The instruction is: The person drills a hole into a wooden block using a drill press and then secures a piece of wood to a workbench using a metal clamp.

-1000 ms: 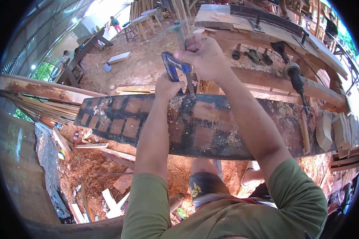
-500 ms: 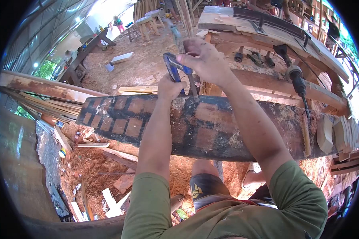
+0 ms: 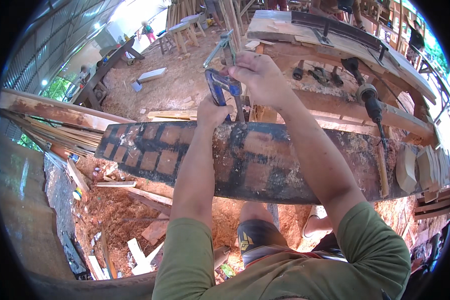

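Note:
A blue C-clamp [image 3: 226, 83] stands at the far edge of a long dark board [image 3: 260, 170] marked with black patches. My left hand [image 3: 213, 111] is closed around the clamp's frame, just beyond the board edge. At the upper end, my right hand [image 3: 257, 75] has its fingers and thumb closed at the threaded screw [image 3: 228, 55]. A greenish metal piece, bent like a handle, sticks out at the screw's top. The clamp's lower end is partly hidden by my left hand and the board.
On the board's right end lie a wooden stick [image 3: 383, 170] and several shaped wood blocks [image 3: 407, 169]. A power drill [image 3: 369, 97] with a long bit stands there. Beyond is a workbench [image 3: 270, 31], with a person behind it. Shavings and offcuts cover the floor [image 3: 115, 210].
The greenish handle at the screw's top has swung round and now spreads out to the left. My right hand has shifted slightly right and down; my left hand stays on the clamp frame.

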Tool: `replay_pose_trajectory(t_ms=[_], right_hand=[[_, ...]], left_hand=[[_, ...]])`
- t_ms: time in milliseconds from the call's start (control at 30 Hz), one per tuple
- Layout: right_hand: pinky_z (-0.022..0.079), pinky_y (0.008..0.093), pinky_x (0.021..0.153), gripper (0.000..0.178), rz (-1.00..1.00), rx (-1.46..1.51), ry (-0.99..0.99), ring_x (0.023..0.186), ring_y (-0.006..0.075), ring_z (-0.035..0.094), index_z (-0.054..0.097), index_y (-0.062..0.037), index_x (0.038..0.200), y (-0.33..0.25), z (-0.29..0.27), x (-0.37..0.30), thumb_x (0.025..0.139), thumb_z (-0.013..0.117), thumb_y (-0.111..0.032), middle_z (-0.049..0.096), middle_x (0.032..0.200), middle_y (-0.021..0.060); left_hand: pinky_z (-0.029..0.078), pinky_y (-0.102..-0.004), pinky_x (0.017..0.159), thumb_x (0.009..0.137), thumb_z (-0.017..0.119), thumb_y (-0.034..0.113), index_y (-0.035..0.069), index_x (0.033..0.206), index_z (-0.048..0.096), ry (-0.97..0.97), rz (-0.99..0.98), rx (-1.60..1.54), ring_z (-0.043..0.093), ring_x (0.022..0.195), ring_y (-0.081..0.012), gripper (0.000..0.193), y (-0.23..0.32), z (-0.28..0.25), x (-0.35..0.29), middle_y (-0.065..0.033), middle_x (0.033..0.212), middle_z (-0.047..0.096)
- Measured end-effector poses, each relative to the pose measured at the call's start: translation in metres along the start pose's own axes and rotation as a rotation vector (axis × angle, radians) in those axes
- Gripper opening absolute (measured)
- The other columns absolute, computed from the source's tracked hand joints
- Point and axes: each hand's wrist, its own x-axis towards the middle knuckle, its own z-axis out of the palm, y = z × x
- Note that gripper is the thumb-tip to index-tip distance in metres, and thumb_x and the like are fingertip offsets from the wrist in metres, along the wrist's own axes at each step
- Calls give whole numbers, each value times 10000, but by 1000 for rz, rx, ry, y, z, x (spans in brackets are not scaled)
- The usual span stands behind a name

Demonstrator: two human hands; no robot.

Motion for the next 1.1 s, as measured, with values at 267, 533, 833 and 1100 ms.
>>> replay_pose_trajectory(t_ms=[267, 533, 833, 1100], right_hand=[[518, 327, 834, 367, -61, -226, 76, 879, 209, 681, 634, 84, 1091, 8, 1, 1, 874, 720, -200, 713, 980, 163], [515, 317, 805, 363, 5, -263, 85, 827, 194, 671, 649, 93, 1035, -7, 8, -8, 877, 718, -226, 709, 885, 151], [516, 340, 901, 605, 79, -293, 17, 1018, 241, 664, 558, 147, 1241, -7, 0, -5, 850, 765, -265, 684, 1101, 216], [517, 305, 814, 377, 63, -279, 11, 886, 144, 656, 661, 66, 1062, 11, -6, 2, 855, 763, -232, 711, 985, 116]], left_hand=[[524, -369, 847, 631, 746, 227, 48, 1019, 714, -47, -39, 14, 704, 919, -278, 428, 8, -3, -4, -133, 960, 743], [523, -362, 844, 634, 740, 216, 51, 1024, 713, -27, -31, 3, 704, 905, -269, 424, 9, -8, -8, -125, 955, 745], [525, -370, 821, 622, 740, 226, 34, 983, 710, -33, -33, 70, 705, 872, -273, 410, 5, -4, -3, -132, 923, 739], [525, -373, 813, 616, 743, 232, 28, 947, 711, -7, -42, 63, 703, 855, -278, 389, 12, -2, -5, -137, 897, 734]])
